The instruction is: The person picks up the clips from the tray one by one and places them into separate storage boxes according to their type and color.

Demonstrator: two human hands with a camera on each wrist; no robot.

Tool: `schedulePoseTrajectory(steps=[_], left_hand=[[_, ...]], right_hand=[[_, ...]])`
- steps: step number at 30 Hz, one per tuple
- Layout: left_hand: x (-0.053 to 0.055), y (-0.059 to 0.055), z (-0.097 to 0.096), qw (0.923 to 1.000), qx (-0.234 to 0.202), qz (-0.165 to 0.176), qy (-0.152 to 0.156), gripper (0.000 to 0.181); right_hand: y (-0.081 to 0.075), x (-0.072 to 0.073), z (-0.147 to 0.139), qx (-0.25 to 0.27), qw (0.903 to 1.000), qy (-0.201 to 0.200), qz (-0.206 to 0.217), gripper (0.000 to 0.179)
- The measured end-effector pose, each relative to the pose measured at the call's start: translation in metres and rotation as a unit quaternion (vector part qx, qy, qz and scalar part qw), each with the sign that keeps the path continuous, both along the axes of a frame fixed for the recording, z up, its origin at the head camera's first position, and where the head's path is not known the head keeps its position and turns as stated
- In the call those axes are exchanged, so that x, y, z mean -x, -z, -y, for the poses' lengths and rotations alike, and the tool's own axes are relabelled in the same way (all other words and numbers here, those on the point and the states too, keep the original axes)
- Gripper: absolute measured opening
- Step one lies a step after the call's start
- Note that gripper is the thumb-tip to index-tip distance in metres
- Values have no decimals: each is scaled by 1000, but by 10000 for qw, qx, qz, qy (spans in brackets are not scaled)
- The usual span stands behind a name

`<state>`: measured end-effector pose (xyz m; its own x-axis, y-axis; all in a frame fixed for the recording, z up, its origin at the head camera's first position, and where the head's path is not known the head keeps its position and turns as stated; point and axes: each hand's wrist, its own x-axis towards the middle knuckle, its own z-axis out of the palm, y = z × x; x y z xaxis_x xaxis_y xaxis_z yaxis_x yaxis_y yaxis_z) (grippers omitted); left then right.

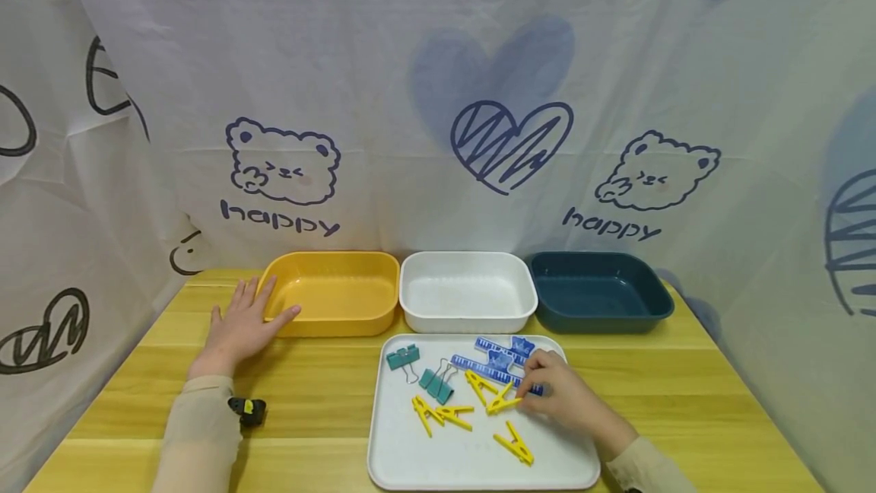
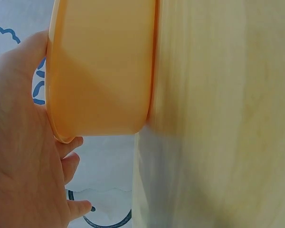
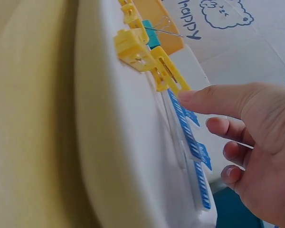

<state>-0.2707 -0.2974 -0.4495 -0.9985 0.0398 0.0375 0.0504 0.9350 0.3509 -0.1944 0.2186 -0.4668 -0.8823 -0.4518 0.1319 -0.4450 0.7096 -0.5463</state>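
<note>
My left hand (image 1: pixel 239 329) rests at the left end of the yellow bin (image 1: pixel 328 326), fingers spread and touching its rim. In the left wrist view, the thumb lies along the bin's rim. On the white tray (image 1: pixel 479 470), my right hand (image 1: pixel 564 398) pinches one leg end of a yellow clothespin (image 1: pixel 503 403); the index fingertip is partly hidden. Another yellow clothespin (image 1: pixel 479 385) lies just beside it. Two blue ruler-like strips (image 1: pixel 479 368) with cartoon shapes lie behind the fingers. In the right wrist view, the thumb (image 3: pixel 192 97) meets the clothespin's end.
Several more yellow clothespins (image 1: pixel 515 445) lie on the tray. Two teal binder clips (image 1: pixel 436 386) are at its left back. A white bin (image 1: pixel 468 314) and a dark teal bin (image 1: pixel 602 318) stand beside the yellow one, before a printed curtain (image 1: pixel 383 97).
</note>
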Motion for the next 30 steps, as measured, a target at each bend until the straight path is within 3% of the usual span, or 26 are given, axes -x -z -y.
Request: schedulePoseTrajectory(steps=[9,19,30], left_hand=[[-2,-2,2,10000,-8,41,-14,96],[-2,-4,-1,10000,-21,72,-30,97],[-1,-2,-1,9999,118,70,-95,97]], right_hand=[[-7,1,2,98,9979,-5,-635,14],[-16,3,19,192,9946,-237,-991,12],[-27,9,55,658,9941,-500,-697,9]])
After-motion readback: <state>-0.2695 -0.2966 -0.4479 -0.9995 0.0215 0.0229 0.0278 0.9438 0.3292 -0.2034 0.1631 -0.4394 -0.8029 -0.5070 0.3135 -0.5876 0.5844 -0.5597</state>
